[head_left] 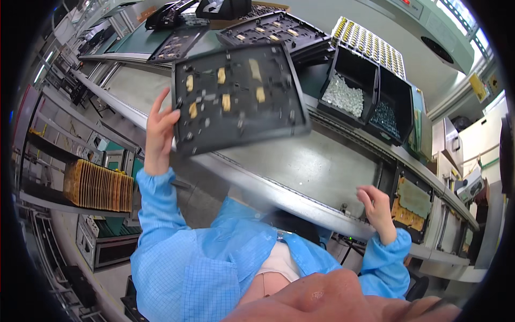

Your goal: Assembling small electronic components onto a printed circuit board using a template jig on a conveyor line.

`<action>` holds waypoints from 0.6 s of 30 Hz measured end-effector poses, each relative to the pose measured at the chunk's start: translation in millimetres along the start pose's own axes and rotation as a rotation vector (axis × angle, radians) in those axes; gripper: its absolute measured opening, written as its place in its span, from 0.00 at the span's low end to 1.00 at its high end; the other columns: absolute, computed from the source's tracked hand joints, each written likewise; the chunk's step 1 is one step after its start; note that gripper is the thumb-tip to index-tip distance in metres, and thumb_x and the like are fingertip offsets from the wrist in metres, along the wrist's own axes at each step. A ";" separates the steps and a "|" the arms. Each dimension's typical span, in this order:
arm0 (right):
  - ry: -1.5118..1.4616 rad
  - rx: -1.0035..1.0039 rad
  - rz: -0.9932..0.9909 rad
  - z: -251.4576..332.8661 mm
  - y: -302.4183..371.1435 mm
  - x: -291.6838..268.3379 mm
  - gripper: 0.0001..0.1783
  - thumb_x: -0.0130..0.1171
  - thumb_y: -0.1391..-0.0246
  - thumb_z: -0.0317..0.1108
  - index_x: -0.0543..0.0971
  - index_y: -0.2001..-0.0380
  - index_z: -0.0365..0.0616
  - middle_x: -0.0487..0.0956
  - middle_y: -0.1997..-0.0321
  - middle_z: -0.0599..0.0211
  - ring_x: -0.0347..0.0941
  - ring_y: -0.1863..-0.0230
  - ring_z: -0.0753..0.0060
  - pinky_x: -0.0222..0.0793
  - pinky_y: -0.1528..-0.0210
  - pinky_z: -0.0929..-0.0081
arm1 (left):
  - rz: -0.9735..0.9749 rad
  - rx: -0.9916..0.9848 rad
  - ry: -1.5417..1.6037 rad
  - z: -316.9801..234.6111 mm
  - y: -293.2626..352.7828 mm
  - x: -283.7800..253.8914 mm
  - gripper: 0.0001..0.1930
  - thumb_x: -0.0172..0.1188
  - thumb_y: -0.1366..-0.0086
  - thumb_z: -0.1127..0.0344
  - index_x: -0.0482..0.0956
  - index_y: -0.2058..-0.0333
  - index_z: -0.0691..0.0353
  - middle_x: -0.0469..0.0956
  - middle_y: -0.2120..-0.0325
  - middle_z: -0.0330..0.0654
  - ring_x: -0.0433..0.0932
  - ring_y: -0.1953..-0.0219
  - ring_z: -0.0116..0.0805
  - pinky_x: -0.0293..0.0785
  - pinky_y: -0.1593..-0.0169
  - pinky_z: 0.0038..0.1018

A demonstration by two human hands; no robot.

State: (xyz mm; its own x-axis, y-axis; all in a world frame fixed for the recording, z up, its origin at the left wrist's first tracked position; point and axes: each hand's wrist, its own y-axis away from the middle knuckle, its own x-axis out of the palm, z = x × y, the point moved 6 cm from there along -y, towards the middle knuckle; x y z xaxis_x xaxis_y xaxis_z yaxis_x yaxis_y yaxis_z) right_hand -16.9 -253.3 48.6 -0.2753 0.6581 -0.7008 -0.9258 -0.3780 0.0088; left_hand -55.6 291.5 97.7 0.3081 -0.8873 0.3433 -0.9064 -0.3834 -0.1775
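Note:
My left hand (159,134) grips the left edge of a black pallet tray (271,114), held up and tilted above the conveyor line. Several tan pieces (226,102) and small dark fittings sit across the tray's face. Motion blurs its lower edge a little. At the line's near rail, my right hand (379,212) has its fingers apart and holds nothing. Nearest to it, on the right, is a dark pallet (400,229) carrying an orange and grey-green circuit board (414,198).
Beyond the line stand black bins with clear parts (343,95) and dark parts (385,118). A white tray of yellow-topped components (370,45) is behind them. Stacked black pallets (276,32) lie at the back. A rack of orange boards (99,185) stands left.

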 end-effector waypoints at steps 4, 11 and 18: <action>-0.776 0.026 0.152 37.9 -37.4 56.7 0.25 0.46 0.30 0.44 0.67 0.41 0.34 0.78 0.49 0.59 0.76 0.52 0.70 0.72 0.47 0.73 | 0.104 -0.167 0.023 18.9 45.8 27.0 0.45 0.60 0.46 0.80 0.49 0.31 0.67 0.79 0.54 0.55 0.81 0.55 0.39 0.77 0.50 0.28; -0.934 0.327 0.069 -16.2 -37.3 70.5 0.29 0.49 0.31 0.47 0.65 0.37 0.35 0.78 0.49 0.65 0.76 0.54 0.79 0.73 0.52 0.79 | 0.284 -0.480 0.027 115.0 44.3 78.6 0.41 0.64 0.43 0.74 0.54 0.33 0.67 0.78 0.51 0.51 0.80 0.52 0.36 0.75 0.48 0.27; -0.779 0.415 -0.155 -44.3 -27.0 48.5 0.35 0.60 0.37 0.43 0.62 0.35 0.31 0.75 0.44 0.60 0.74 0.50 0.77 0.73 0.55 0.81 | 0.463 -0.662 -0.106 168.4 16.9 123.7 0.37 0.64 0.42 0.71 0.59 0.34 0.64 0.79 0.51 0.44 0.81 0.57 0.28 0.80 0.62 0.22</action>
State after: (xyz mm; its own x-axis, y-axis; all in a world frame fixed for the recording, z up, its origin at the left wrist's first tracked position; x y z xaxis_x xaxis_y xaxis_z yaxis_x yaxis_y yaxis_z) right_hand 6.2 -240.0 -17.2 -0.0973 0.9947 -0.0338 -0.9448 -0.0817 0.3172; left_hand 15.9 132.0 -18.1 -0.1439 -0.9509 0.2739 -0.9215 0.2296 0.3131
